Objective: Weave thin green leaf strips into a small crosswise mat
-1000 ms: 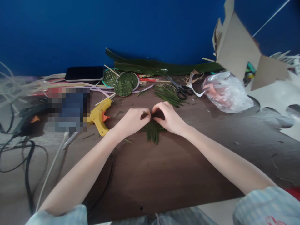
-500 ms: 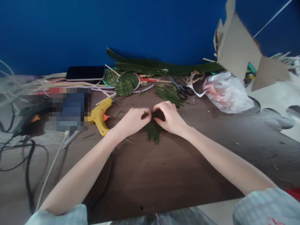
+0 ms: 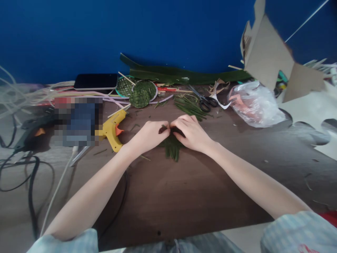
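Note:
Between my hands is a small piece of green leaf strips [image 3: 172, 149], its loose ends fanning toward me. My left hand [image 3: 154, 133] pinches it from the left, with a bit of leaf showing between thumb and fingers. From the right, my right hand [image 3: 191, 130] curls over the strips, thumb bent beneath the fingers; the fingertips hide what they press on. Both hands nearly meet at the top of the piece. Just beyond them lies a bundle of thin green leaf strips [image 3: 190, 106] beside black-handled scissors [image 3: 206, 102].
A yellow glue gun [image 3: 113, 130] lies left of my left hand, near cables. Woven green discs [image 3: 140, 95], a phone [image 3: 96, 82] and a long leaf [image 3: 179, 75] line the back. To the right are a plastic bag [image 3: 256, 105] and cut cardboard [image 3: 271, 52].
My right hand's fingers have shifted slightly left and closed in toward my left fingertips, covering more of the leaf piece. My left hand stays almost still.

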Available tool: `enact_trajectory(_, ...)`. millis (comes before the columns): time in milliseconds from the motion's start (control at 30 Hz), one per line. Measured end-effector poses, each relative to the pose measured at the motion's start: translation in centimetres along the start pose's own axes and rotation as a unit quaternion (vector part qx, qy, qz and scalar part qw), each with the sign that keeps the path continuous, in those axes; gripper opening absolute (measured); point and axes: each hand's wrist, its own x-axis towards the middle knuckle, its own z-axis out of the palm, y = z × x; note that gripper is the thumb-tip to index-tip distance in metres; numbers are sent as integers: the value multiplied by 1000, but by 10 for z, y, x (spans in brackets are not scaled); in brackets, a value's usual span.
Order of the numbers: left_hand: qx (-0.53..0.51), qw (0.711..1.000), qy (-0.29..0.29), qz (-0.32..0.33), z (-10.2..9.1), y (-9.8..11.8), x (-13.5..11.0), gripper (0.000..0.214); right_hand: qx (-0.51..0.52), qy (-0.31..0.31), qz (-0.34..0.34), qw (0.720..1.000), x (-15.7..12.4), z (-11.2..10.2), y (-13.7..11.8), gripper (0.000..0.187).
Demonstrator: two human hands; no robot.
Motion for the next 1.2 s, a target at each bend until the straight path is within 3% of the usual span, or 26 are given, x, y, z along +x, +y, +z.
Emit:
enact_trajectory(367, -15, 1000, -7, 3, 1, -2, 0, 20, 26, 3, 5, 1000, -1, 3, 4, 28)
enact_trajectory(533, -18, 1000, -6, 8, 0, -3, 1, 21, 11, 35, 32, 999, -2, 5, 4, 31)
enact_trajectory(700, -15, 1000, -11, 12, 0, -2, 0, 20, -6, 50, 96, 994, -1, 7, 2, 22)
enact_trajectory(1200, -24, 1000, -12, 14, 0, -2, 0, 16, 45, 47, 119, 991, 1, 6, 2, 18)
